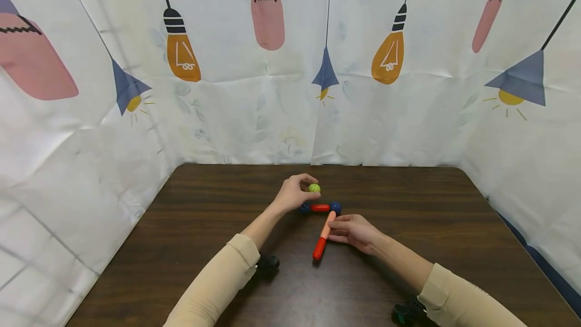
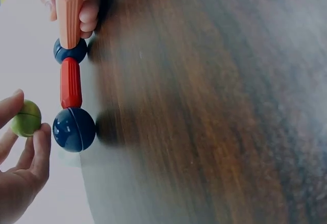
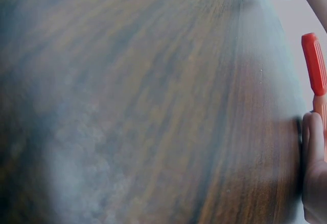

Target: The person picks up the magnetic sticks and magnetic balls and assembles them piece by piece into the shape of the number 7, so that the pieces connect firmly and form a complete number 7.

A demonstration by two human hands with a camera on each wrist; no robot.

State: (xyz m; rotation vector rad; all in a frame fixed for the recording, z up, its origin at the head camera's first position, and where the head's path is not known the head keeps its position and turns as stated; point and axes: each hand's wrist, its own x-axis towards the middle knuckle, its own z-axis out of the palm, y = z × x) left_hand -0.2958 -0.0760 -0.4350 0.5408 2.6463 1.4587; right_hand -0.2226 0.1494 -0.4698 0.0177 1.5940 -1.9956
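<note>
Between the thumb and fingers of my left hand [image 1: 292,195] is a small green ball [image 1: 314,188], held just above the joined pieces. Below it a short red rod [image 1: 320,208] links two dark blue balls, the left blue ball [image 2: 74,129] and the right blue ball [image 1: 335,208]. From the right one a peach rod [image 1: 329,223] runs toward me, with a longer red rod [image 1: 319,249] at its near end. My right hand [image 1: 356,232] pinches the peach rod from the right. In the left wrist view, the green ball is apart from the blue one.
The dark wood table [image 1: 204,216] reaches back to a white curtain [image 1: 254,125] printed with lamps. Black wrist-worn devices show by the sleeves, a left one [image 1: 269,263] and a right one [image 1: 406,312].
</note>
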